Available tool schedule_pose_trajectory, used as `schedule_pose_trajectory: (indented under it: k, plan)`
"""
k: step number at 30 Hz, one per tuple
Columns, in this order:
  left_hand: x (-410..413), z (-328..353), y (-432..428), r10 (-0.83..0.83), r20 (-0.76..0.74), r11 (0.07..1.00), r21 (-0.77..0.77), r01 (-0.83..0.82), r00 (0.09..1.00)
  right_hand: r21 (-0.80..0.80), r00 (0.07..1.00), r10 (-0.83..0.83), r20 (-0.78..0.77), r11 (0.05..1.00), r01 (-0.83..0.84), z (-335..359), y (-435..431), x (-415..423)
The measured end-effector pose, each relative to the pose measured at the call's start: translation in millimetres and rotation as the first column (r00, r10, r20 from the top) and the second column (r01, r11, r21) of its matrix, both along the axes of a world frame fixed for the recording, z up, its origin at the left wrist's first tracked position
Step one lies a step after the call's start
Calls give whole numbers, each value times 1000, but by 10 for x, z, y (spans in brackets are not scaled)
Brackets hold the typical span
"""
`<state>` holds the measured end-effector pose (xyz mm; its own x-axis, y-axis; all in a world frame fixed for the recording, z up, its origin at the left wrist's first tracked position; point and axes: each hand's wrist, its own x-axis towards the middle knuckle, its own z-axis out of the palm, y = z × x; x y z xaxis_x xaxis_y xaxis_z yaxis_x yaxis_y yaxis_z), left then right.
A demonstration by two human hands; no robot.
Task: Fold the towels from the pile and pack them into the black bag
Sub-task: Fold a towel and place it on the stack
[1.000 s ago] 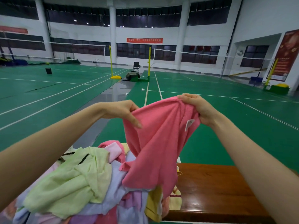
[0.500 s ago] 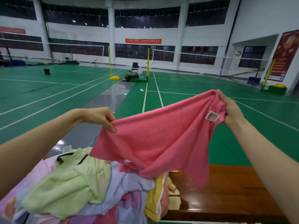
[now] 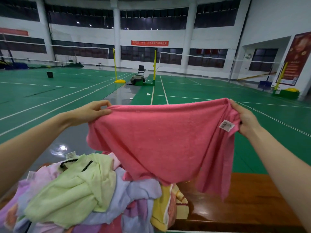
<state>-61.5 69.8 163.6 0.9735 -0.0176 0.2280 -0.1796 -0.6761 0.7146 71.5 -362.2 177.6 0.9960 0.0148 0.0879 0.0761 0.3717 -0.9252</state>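
Head view: a pink towel (image 3: 161,142) hangs spread in the air between both hands, above the pile (image 3: 80,195) on the wooden counter (image 3: 249,202). The left hand (image 3: 90,112) pinches the top left corner between thumb and fingers; the right hand (image 3: 244,120) has its grip bunched round the top right corner, just beside a white label (image 3: 226,125). The black bag is not in view.

The top edge sags between the two hands, so the cloth is not yet flat. Its lower folds touch or nearly touch the pile, and I cannot tell which. If they catch, a lift or shake could drag a lilac or green towel (image 3: 67,190) off the heap, which already leans toward the counter's near edge.

The left pinch looks shallow; a sharp tug to straighten the edge could pull that corner free. The right side is gathered rather than held by the true corner, so a fold made from here would likely come out crooked.
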Motion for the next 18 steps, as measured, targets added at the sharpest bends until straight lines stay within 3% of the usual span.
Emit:
schedule_pose_trajectory:
  k: [2,7,11,18]
  plan:
    - [-41,56,44,-13,-2,1000,11,13,1000,-33,1000,7,17,999,-7,11,-7,5]
    - [-148,150,282,-27,-215,999,-33,20,976,-181,993,97,70,980,-83,21,-6,5]
    - [-293,177,488,20,-374,1000,4,-20,927,-204,992,116,55,974,-103,4,-39,76]
    - [-374,93,674,56,-352,976,-177,-126,934,-205,991,125,39,972,-114,-98,43,199]
